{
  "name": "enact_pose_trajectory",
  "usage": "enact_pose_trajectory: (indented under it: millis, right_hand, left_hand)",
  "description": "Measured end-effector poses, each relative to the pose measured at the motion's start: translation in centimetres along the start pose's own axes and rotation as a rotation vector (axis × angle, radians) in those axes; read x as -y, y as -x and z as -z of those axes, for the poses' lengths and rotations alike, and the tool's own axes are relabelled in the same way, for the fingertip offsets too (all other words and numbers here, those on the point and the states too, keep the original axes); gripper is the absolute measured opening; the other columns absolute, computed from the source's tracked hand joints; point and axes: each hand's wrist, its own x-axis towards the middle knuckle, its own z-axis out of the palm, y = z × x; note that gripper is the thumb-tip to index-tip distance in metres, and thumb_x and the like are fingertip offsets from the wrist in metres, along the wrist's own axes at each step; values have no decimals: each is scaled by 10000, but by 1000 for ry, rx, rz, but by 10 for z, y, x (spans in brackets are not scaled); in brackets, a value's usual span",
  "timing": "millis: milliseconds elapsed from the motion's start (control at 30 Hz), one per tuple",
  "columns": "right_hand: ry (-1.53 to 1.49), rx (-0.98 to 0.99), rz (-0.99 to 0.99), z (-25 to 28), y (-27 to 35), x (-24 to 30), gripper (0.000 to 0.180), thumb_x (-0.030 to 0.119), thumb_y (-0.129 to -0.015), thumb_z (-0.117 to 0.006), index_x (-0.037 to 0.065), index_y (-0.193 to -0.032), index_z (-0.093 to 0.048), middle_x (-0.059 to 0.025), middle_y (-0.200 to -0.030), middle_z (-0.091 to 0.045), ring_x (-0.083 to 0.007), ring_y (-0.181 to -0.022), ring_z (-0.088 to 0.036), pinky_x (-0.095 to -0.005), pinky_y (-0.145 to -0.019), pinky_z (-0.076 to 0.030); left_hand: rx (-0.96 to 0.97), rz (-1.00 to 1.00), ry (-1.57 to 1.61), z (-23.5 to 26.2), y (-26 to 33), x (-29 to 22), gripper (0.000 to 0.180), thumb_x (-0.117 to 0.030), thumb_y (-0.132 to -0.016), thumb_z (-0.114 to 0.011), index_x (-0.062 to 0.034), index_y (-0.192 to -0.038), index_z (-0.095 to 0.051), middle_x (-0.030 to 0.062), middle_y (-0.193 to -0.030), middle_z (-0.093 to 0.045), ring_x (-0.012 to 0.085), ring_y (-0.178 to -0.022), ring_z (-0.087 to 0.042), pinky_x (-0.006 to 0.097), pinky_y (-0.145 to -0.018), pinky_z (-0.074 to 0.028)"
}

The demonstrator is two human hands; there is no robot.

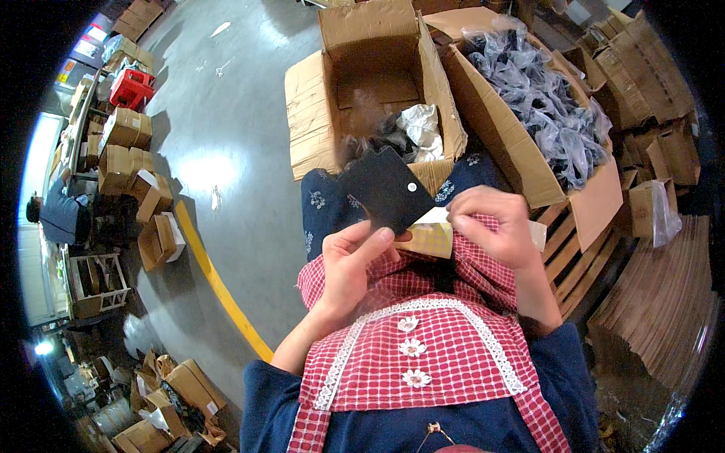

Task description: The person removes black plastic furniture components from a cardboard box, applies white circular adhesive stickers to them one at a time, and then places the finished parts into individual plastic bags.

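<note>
My left hand (349, 260) pinches the lower edge of a flat black card (385, 189) with a small white dot near its right corner, held up over my lap. My right hand (489, 225) is curled beside it, its fingers closed on a pale yellowish strip (429, 235) that lies under the card. Both hands are above my red checked apron (423, 332). Just beyond the card stands an open cardboard box (375, 83) with dark items and a clear bag at its bottom.
A second open box (504, 128), full of dark goods in clear bags, rests on a wooden pallet (568, 257) at the right. Flattened cardboard is stacked at far right. A yellow floor line (219, 283) runs at left, past several small boxes and a seated person (64, 211).
</note>
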Motion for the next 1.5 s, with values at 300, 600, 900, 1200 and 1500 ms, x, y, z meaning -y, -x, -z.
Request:
enact_pose_trajectory:
  millis: [300, 600, 900, 1200, 1500]
  right_hand:
    - [1, 143, -285, -43, -1, 2, 218, 187, -909, -639, -3, -1004, -687, -214, -866, -681, -379, -799, -670, -430, -724, -528]
    - [245, 34, -24, -58, 8, -8, 207, 26, -806, -687, -9, -1010, -707, -161, -968, -709, -297, -913, -686, -369, -785, -542]
    - [-101, 20, -435, -62, 3, -8, 236, 153, -863, -687, 0, -1041, -706, -205, -979, -713, -302, -883, -710, -361, -793, -545]
    - [-392, -5, -473, -83, -2, -43, 180, 19, -908, -585, -19, -1044, -696, -38, -947, -727, -111, -889, -648, -282, -815, -518]
    - [-605, 58, -608, -81, -5, -54, 178, 122, -930, -639, -16, -1005, -721, -52, -910, -728, -108, -846, -649, -282, -777, -521]
  left_hand:
    - [31, -93, 115, 3, 2, 7, 223, -112, -958, -594, 60, -1067, -685, 151, -995, -729, 120, -754, -614, 264, -729, -496]
    - [3, -96, 149, 6, -2, 7, 230, -126, -958, -597, 56, -1069, -684, 155, -999, -728, 129, -756, -614, 274, -741, -488]
    - [-33, -111, 2, -1, -1, 10, 208, -124, -938, -630, 31, -1058, -697, 117, -939, -725, 125, -723, -634, 260, -650, -501]
    - [-53, -171, -90, -2, -1, 13, 149, -87, -948, -615, 25, -989, -705, 67, -813, -696, 120, -686, -630, 253, -631, -514]
    - [-33, -160, -113, -3, -3, 16, 156, -73, -959, -585, 28, -999, -698, 66, -788, -686, 116, -665, -622, 241, -600, -507]
